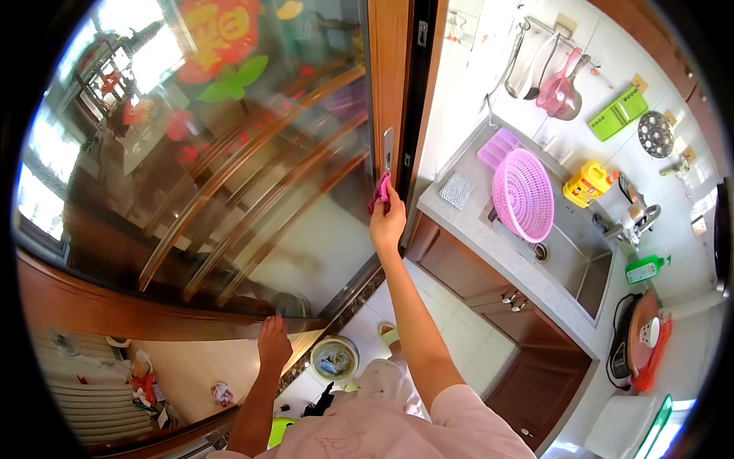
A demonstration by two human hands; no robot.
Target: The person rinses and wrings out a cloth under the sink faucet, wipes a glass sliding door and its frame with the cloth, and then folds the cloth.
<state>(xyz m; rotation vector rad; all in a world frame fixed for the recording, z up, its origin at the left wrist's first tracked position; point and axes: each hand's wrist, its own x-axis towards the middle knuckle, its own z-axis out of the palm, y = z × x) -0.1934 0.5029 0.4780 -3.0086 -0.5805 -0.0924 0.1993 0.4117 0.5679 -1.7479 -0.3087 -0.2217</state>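
My right hand [388, 222] pinches a crumpled pink cloth [380, 194] against the wooden frame [389, 69] of a glass door. The cloth lies just below the door's metal recessed handle [388, 147]. Lower down, my left hand [274, 344] is curled at the door's other wooden edge [222, 327], its fingertips on the wood. Red and green decorations [233, 76] show on the glass pane, along with reflections of wooden bars.
At right, a pink colander [524, 195] rests over the metal sink [585, 264], near a yellow bottle [587, 183] and a green bottle [644, 268]. Ladles [518, 65] hang on the wall. A bucket [335, 358] stands on the floor by the door track.
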